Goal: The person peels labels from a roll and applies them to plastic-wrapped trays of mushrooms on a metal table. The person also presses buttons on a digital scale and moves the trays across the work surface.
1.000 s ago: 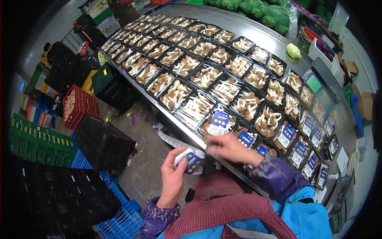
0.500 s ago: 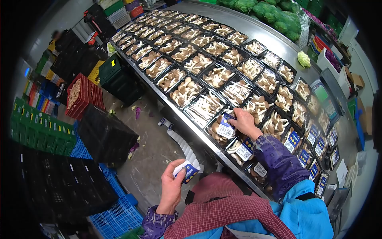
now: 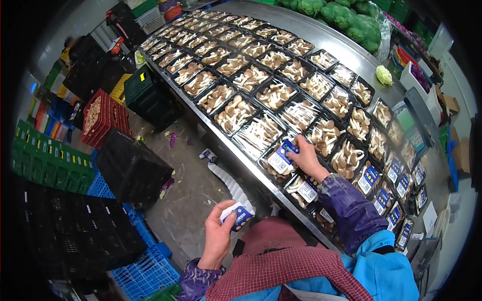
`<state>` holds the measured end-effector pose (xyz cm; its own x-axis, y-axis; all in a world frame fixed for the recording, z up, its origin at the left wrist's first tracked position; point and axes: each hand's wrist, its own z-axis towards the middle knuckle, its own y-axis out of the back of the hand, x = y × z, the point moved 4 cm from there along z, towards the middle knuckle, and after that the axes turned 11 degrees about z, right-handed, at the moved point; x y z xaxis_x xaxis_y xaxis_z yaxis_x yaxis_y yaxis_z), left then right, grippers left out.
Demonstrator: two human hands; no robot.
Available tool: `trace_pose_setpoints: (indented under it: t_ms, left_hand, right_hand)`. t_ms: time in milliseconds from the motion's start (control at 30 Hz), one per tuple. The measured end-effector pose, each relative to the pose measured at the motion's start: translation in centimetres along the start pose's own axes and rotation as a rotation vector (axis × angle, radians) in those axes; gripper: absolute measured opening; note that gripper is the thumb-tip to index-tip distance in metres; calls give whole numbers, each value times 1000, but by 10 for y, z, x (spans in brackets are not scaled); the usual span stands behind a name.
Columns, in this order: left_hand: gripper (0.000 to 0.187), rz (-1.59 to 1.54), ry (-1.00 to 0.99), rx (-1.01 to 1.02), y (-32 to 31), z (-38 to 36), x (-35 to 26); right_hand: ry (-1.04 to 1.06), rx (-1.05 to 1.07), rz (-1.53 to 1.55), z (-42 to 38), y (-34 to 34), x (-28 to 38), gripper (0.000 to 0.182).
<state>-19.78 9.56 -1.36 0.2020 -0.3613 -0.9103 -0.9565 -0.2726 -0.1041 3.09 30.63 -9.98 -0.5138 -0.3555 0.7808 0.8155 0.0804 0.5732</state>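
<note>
Blue-and-white printed labels (image 3: pixel 243 218) are gripped in my left hand (image 3: pixel 218 238), thumb across the front, beside the table edge. A long white backing strip (image 3: pixel 230 181) trails from them toward the floor. My right hand (image 3: pixel 307 159) pinches one label (image 3: pixel 279 159) by its blue end. This label overlaps a mushroom pack (image 3: pixel 268 169) in the near row, covering part of its top. Just nearer to me lies a labelled mushroom pack (image 3: pixel 304 191), partly hidden by my right sleeve. Several packs at the right also bear labels, such as one mushroom pack (image 3: pixel 368 177).
Rows of black mushroom trays (image 3: pixel 273 95) cover much of the steel table (image 3: pixel 211 119). Green cabbages (image 3: pixel 346 22) lie at the back, and a scale (image 3: pixel 420 123) stands at right. Black crates (image 3: pixel 133 168), a red crate (image 3: pixel 104 119) and green crates (image 3: pixel 52 158) stand left.
The label in my right hand has turned slightly, its white end swinging left over the mushroom pack. My right hand has shifted a little; my left hand stays nearly still.
</note>
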Motion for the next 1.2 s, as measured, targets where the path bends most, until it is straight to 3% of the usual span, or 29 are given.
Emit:
trace_pose_setpoints:
  t_ms: [67, 167, 267, 333, 367, 400, 467, 533, 600, 667, 800, 867, 933, 1000, 1067, 1133, 1200]
  left_hand:
    - [24, -1, -13, -10, -2, 0, 2]
    - [25, 23, -26, 8, -6, 0, -4]
    - [27, 97, -30, 39, -9, 5, -4]
    - [27, 19, 25, 106, -16, 9, -9]
    - [27, -56, 73, 186, -20, 10, -10]
    - [27, -53, 77, 190, -22, 9, -11]
    - [29, -214, 126, 329, -34, 13, -15]
    - [32, -215, 154, 452, -40, 14, -12]
    - [36, -136, 157, 446, -49, 14, -13]
    - [39, -118, 186, 512, -61, 13, -15]
    - [42, -54, 169, 516, -60, 34, 6]
    - [42, 328, -21, 184, -36, 57, 11]
    - [45, 374, -73, 111, -31, 59, 6]
    - [47, 412, -126, 25, -27, 57, 0]
    - [47, 563, -226, 24, -31, 54, -9]
    - [45, 551, -217, 50, -43, 46, -20]
    - [47, 399, -41, 193, -57, 32, -30]
  right_hand:
    - [1, 46, -95, -3, -6, -3, 45]
    - [-124, 119, -523, 2, 10, 28, 59]
    - [14, 7, -313, -7, 25, 52, 44]
    - [-15, 172, 106, -23, 24, 104, 29]
    - [60, 269, 240, -39, 20, 128, 29]
    - [345, 272, 263, -51, 19, 155, 30]
    - [543, 301, 78, -66, 16, 185, 40]
    - [593, 219, 26, -73, 14, 180, 36]
    - [590, 207, -9, -78, 19, 173, 34]
    - [675, 139, -49, -88, 23, 164, 22]
    - [439, 219, 43, -102, 55, 152, 17]
    - [28, 140, 466, -93, 91, 127, 14]
    - [-287, -31, 523, -80, 143, 92, 16]
    - [-337, -186, 715, -68, 180, 43, 25]
    - [-475, -87, 474, -61, 198, -3, 33]
    - [-464, -88, 374, -59, 194, -48, 35]
    - [-455, -83, 274, -62, 184, -80, 38]
